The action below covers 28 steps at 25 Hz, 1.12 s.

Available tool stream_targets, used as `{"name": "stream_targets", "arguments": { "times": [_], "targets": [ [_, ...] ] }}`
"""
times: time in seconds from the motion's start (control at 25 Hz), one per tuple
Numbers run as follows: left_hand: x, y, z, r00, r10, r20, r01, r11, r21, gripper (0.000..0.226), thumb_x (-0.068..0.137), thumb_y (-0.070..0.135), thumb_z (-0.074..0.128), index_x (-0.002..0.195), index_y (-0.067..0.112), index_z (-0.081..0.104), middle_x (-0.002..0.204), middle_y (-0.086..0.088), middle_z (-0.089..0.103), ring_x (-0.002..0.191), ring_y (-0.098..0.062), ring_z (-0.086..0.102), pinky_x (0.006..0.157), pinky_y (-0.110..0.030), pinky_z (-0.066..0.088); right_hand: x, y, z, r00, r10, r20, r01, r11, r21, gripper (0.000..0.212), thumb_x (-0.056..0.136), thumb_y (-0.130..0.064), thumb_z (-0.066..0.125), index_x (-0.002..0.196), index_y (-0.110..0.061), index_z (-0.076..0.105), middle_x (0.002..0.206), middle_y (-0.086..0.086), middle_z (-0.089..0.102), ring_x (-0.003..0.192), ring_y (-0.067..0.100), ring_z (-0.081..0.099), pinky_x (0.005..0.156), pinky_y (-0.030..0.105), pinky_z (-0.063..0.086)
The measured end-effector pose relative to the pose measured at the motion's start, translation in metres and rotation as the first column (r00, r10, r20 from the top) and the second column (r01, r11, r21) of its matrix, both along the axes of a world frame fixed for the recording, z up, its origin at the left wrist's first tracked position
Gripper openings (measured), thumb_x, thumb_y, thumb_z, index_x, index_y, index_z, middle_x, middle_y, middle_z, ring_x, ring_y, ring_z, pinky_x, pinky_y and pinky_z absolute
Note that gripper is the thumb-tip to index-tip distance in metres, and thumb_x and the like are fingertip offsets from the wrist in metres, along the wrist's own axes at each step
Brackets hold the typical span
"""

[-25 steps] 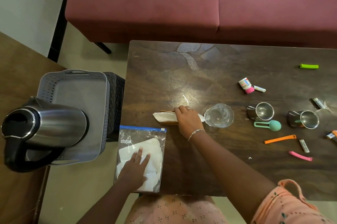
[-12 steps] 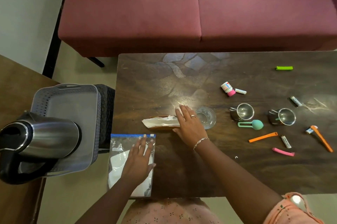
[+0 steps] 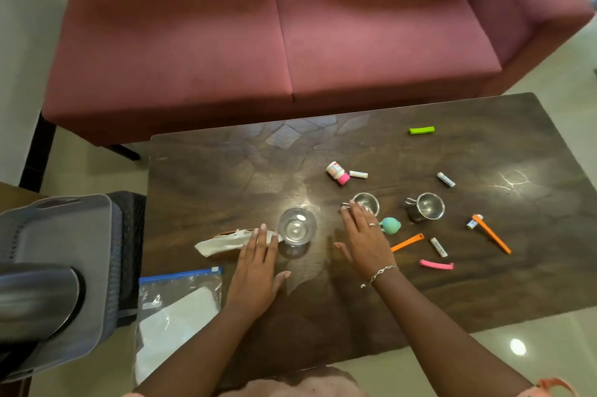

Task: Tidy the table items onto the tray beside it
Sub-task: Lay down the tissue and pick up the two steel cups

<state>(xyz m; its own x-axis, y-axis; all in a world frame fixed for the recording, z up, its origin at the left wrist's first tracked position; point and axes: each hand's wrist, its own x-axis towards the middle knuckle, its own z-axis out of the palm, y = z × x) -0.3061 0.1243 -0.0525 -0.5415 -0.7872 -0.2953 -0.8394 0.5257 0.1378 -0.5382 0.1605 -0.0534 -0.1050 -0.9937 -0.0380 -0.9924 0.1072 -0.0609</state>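
My left hand (image 3: 258, 270) lies flat on the dark wooden table (image 3: 226, 177), fingertips touching a white tissue packet (image 3: 223, 243) left of a clear glass (image 3: 296, 228). My right hand (image 3: 363, 238) is spread open, its fingertips at the handle of a small steel cup (image 3: 368, 202); a teal sponge tool (image 3: 391, 224) lies just right of it. A zip bag (image 3: 176, 306) holding white sheets hangs over the table's near left corner. The grey tray (image 3: 80, 235) stands left of the table with a steel kettle (image 3: 35, 296) in it.
A second steel cup (image 3: 426, 206), a pink-capped bottle (image 3: 337, 171), small white tubes, orange clips (image 3: 407, 241), a pink clip (image 3: 436, 265) and a green clip (image 3: 421, 130) are scattered on the table's right half. A red sofa (image 3: 290, 34) stands behind.
My left hand left the zip bag and moved onto the tissue packet. My right hand left the packet and moved right, past the glass, to the steel cup.
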Motion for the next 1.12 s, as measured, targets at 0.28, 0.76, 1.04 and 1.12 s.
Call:
{"name": "stream_targets", "arguments": {
  "times": [0.28,0.76,1.04,1.12],
  "targets": [
    [-0.080,-0.027,0.002,0.972,-0.236,0.012,0.237,0.970,-0.048,0.070,0.069,0.044,0.073,0.126,0.008,0.054,0.127,-0.016,0.058,0.128,-0.032,0.045,0.102,-0.044,0.039,-0.081,0.019,-0.014,0.997,-0.074,0.023,0.071,0.993,0.092,0.050,0.056,-0.019,0.080,0.100,-0.004,0.062,0.101,0.017,0.064,0.094,0.037,0.063,0.081,0.044,0.054],
    [-0.192,-0.100,-0.037,0.976,-0.198,0.096,0.161,0.940,0.300,0.039,0.094,0.015,0.040,0.133,0.013,0.036,0.122,-0.015,0.058,0.117,-0.029,0.050,0.114,-0.037,0.014,-0.118,-0.044,-0.036,-0.872,0.104,0.478,0.484,0.045,0.874,0.034,0.090,0.011,0.036,0.117,-0.004,0.051,0.072,0.007,0.045,0.060,0.015,0.046,0.056,0.019,0.052],
    [-0.214,-0.110,-0.075,0.986,-0.139,0.097,0.079,0.882,0.464,0.028,0.088,0.009,0.043,0.113,0.016,0.055,0.116,-0.011,0.061,0.105,-0.030,0.055,0.078,-0.032,0.042,-0.134,-0.077,-0.046,-0.857,0.359,0.370,0.374,-0.062,0.925,0.024,0.089,-0.010,0.056,0.068,-0.008,0.045,0.068,0.002,0.046,0.057,0.011,0.045,0.050,0.016,0.045],
    [-0.217,-0.111,-0.081,0.987,-0.122,0.108,0.055,0.872,0.486,0.024,0.087,0.007,0.043,0.105,0.016,0.056,0.111,-0.010,0.061,0.100,-0.028,0.057,0.072,-0.030,0.040,-0.136,-0.081,-0.051,-0.837,0.411,0.362,0.345,-0.117,0.931,0.028,0.089,-0.015,0.057,0.068,-0.008,0.041,0.069,0.001,0.043,0.057,0.011,0.044,0.046,0.019,0.041]
  ]
}}
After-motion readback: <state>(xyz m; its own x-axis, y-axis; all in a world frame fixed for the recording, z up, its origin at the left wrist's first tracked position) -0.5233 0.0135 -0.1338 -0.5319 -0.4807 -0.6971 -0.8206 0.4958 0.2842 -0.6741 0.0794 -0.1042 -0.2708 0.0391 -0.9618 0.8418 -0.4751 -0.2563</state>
